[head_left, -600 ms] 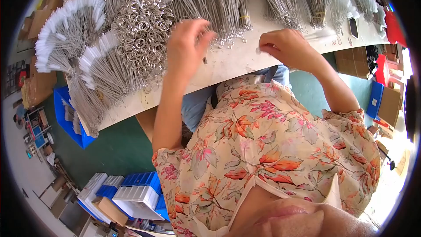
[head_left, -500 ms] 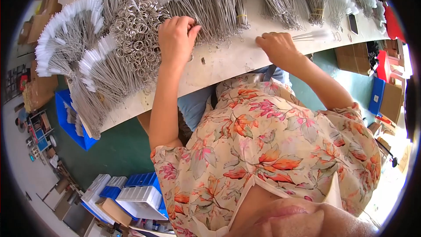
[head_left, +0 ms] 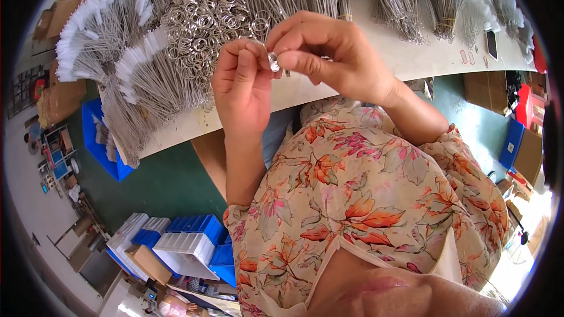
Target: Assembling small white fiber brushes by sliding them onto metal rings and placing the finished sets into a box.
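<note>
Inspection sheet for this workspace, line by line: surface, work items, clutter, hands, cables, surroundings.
Surface: pale table, lightly marked.
Work items: metal rings heaped left of centre; wire-stemmed brushes in bundles along the table.
Clutter: phone-like device towards the right.
Hands: right hand pinches a shiny metal piece, possibly a ring; left hand meets it, grip unclear.
Cables: nothing seen.
Surroundings: green floor, blue bin at left, blue and white crates, cardboard box at right.
</note>
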A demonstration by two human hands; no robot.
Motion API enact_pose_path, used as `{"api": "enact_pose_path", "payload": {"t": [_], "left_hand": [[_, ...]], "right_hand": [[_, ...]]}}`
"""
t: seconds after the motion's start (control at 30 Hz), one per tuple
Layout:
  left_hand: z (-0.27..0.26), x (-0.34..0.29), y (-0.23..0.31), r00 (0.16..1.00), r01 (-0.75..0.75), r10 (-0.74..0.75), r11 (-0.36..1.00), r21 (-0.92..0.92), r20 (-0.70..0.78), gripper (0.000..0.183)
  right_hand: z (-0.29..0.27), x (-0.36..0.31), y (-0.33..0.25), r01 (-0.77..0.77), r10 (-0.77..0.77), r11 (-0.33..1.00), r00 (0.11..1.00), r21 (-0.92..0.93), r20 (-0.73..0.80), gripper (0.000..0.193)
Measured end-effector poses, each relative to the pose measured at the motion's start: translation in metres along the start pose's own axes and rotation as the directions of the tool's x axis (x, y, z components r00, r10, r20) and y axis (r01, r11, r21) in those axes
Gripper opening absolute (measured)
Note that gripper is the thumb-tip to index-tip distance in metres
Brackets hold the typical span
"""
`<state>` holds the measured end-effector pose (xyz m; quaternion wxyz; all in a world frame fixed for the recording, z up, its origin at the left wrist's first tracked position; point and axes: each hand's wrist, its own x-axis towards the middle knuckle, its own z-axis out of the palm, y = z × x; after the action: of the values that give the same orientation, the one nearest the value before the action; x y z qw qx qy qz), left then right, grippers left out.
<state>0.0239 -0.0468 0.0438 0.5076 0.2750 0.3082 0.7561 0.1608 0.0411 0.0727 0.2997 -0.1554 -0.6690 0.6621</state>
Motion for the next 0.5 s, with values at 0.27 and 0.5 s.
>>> {"api": "enact_pose_path", "payload": {"t": [0.27,0.5], "left_hand": [[-0.005,-0.011,0.005,0.913,-0.301,0.384,0.405,0.864,0.138,0.016],[-0.002,-0.019,0.014,0.971,-0.106,0.216,0.780,0.616,-0.106,0.012]], "right_hand": [[0.007,-0.001,0.004,0.142,-0.126,0.965,0.988,-0.218,0.085,0.008],[0.012,-0.004,0.001,0.246,-0.219,0.931,0.967,-0.269,0.129,0.011]]}}
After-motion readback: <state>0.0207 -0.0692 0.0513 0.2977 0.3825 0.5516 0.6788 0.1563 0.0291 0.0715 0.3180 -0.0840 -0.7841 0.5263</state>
